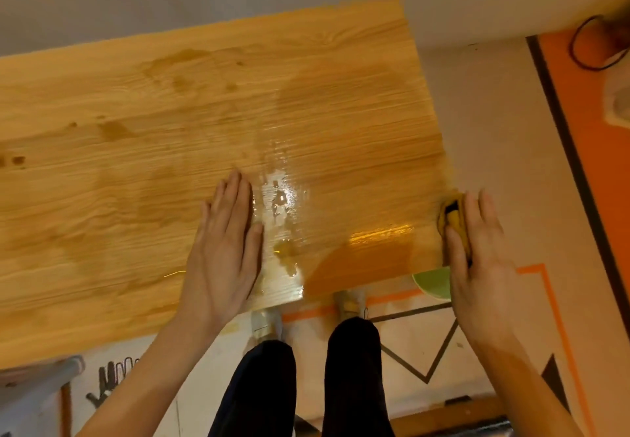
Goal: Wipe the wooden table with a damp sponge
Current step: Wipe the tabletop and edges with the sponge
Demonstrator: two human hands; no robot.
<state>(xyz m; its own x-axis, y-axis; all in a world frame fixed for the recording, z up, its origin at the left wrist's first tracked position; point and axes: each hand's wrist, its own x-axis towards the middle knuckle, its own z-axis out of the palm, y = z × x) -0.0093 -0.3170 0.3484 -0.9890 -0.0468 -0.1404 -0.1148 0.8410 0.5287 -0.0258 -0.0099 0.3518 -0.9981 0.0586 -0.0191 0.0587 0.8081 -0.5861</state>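
The wooden table [136, 136] fills the left and middle of the head view, with wet streaks and a shiny puddle [283, 204] near its front right. My left hand [225, 249] lies flat on the tabletop just left of the puddle, fingers straight. My right hand [477, 255] holds a yellow sponge [455, 218] with a dark patch at the table's right edge, thumb curled round it. Most of the sponge is hidden under the hand.
A green bowl [434, 283] peeks out below the table's front right corner. My legs and shoes [349, 300] stand on a pale floor with orange and dark lines. A grey stool [34, 385] is at lower left. A black cable [586, 44] lies at upper right.
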